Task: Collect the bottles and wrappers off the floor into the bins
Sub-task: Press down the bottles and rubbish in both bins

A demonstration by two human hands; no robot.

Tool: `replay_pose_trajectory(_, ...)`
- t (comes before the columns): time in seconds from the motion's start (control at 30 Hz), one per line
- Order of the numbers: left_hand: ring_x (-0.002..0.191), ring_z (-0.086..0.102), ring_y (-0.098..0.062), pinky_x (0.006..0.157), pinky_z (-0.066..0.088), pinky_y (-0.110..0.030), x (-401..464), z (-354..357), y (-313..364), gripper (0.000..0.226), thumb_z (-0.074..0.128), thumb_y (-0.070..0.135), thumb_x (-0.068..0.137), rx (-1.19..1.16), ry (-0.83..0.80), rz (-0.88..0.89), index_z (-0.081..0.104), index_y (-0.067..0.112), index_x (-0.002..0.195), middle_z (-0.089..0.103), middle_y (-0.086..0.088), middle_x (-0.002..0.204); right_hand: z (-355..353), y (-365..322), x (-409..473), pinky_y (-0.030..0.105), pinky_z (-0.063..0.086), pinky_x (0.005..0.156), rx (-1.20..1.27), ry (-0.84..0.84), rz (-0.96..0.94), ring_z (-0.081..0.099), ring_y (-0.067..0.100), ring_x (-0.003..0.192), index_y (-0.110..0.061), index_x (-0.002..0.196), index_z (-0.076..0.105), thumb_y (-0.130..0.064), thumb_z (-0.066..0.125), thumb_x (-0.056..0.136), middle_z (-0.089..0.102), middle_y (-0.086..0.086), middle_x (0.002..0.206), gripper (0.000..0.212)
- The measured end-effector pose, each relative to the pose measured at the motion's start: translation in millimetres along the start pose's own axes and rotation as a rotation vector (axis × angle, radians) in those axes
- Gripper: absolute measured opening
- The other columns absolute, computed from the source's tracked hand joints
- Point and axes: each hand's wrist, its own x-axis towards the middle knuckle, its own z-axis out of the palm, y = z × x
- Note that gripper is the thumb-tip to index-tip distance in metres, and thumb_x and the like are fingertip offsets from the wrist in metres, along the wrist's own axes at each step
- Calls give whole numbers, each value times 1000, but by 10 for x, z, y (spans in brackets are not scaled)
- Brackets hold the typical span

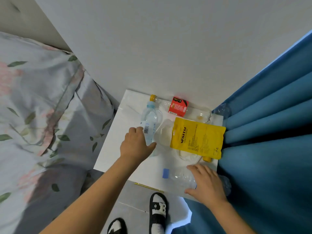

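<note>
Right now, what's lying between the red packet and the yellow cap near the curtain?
The yellow pouch lies between the red packet and that yellow cap, covering a clear bottle underneath. The head view shows it.

Clear bottle with pale blue cap (pixel 149 123) lies on white table (pixel 118 141), cap far, barcode label up. Clear blue-capped bottle (pixel 181 178) lies sideways at near edge. Yellow pouch (pixel 197 137) flat at right, over yellow-capped bottle (pixel 187 155). Red wrapper (pixel 178 106) and another yellow-capped bottle (pixel 157 98) along far edge.
</note>
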Motion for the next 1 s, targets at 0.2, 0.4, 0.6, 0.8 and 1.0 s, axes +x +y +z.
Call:
replay_pose_trajectory(0.2,122,47,-32,99,43,-44,303,194,12,89,71,57,74,-266,12,-200,35,8,140,43,-15,134,51,-97,5,32,54,70,135,-35,-8,61,19,98,-25,118,58,-66,66,52,60,-7,108,78)
replay_pose_trajectory(0.4,114,53,-27,94,49,-40,423,368,-127,102,87,53,52,-307,-114,-242,42,7,131,52,-11,124,-125,-286,44,30,49,74,443,90,95,56,14,102,-28,121,53,-71,61,55,56,-9,111,79)
replay_pose_trajectory(0.6,95,63,-21,77,57,-37,468,497,-196,95,81,67,36,-342,-121,-277,54,14,111,61,-2,105,-157,-346,120,27,51,73,707,137,220,59,10,89,-34,108,54,-66,68,51,60,-14,97,67)
replay_pose_trajectory(0.8,91,62,-20,76,55,-36,158,457,-438,75,85,54,54,-387,-121,-311,53,16,111,62,0,103,-232,-430,162,21,46,73,833,82,264,61,4,90,-35,102,53,-57,80,56,63,-17,90,58)
replay_pose_trajectory(1.0,87,66,-10,77,57,-34,-476,392,-880,65,83,53,55,-698,-6,-383,60,22,107,69,8,98,-437,-864,238,30,50,82,912,33,185,59,2,92,-34,105,52,-47,81,63,63,-14,90,53)
